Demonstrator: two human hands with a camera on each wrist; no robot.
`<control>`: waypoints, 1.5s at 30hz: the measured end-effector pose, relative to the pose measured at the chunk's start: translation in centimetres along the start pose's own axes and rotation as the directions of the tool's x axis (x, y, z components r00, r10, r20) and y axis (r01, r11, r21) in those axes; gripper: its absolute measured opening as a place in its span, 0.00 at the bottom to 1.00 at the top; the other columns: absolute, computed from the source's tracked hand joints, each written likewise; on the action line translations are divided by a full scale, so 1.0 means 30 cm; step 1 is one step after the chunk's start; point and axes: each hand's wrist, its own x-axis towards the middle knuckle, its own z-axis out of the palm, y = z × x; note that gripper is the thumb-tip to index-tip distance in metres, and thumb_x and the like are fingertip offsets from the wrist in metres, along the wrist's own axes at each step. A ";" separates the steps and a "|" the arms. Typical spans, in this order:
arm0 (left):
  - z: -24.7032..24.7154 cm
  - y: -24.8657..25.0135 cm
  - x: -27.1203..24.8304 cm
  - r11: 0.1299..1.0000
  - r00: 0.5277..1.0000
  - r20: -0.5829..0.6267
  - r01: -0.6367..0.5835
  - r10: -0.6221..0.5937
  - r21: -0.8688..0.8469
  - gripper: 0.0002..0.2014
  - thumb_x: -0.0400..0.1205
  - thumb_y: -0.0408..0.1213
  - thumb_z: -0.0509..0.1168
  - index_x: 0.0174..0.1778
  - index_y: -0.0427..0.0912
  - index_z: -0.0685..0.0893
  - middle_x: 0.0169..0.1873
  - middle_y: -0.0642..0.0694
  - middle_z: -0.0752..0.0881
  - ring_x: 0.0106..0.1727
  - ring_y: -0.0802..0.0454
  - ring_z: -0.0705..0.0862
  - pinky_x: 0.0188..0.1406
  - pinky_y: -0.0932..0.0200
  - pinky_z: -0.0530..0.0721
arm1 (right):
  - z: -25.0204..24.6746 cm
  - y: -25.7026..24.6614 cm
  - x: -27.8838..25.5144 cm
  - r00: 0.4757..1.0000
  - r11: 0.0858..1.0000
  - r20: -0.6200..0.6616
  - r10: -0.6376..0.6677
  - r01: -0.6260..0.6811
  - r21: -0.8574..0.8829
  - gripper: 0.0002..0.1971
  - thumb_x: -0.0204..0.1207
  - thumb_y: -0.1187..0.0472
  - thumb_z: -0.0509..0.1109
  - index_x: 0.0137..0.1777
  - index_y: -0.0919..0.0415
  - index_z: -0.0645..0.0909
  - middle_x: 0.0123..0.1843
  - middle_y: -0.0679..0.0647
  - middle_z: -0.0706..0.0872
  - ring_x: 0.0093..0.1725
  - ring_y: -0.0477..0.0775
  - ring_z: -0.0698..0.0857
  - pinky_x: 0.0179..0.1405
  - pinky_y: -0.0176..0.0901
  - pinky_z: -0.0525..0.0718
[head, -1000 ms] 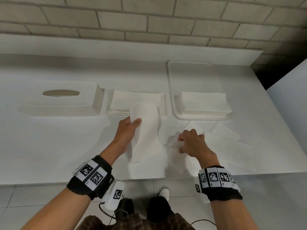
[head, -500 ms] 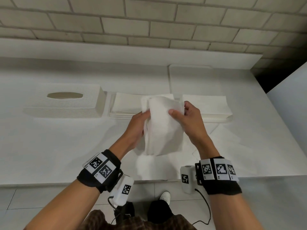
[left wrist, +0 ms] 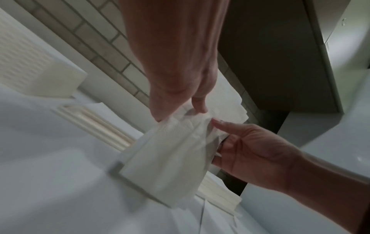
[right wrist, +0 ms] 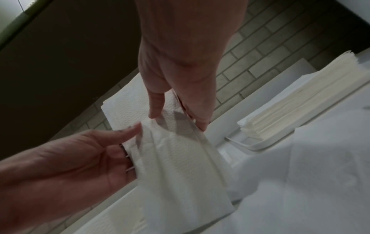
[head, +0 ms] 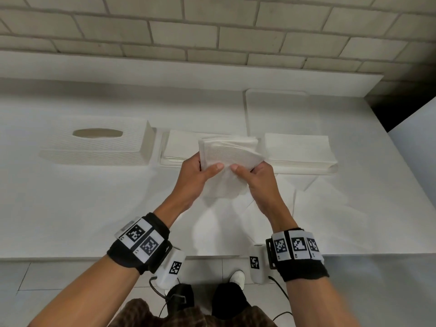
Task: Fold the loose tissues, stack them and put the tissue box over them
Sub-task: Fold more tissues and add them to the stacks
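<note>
Both hands hold one folded tissue (head: 226, 166) up off the counter (head: 82, 208), between them: left hand (head: 195, 175) pinches its left edge, thumb in front; right hand (head: 257, 178) pinches the right edge likewise. Behind it lie two folded stacks, left stack (head: 179, 147) and right stack (head: 299, 152). The box (head: 99, 147) sits just beside the left stack, and loose tissues (head: 330, 204) lie below the right one
</note>
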 end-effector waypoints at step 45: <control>-0.210 -0.060 0.009 0.988 0.995 0.000 0.101 -0.101 0.117 0.11 0.74 0.29 0.75 0.48 0.47 0.90 0.45 0.50 0.93 0.51 0.50 0.90 0.59 0.52 0.84 | -0.092 0.103 -0.005 0.993 0.990 -0.005 0.118 -0.118 -0.081 0.07 0.75 0.63 0.75 0.52 0.57 0.89 0.46 0.52 0.94 0.48 0.52 0.92 0.50 0.44 0.88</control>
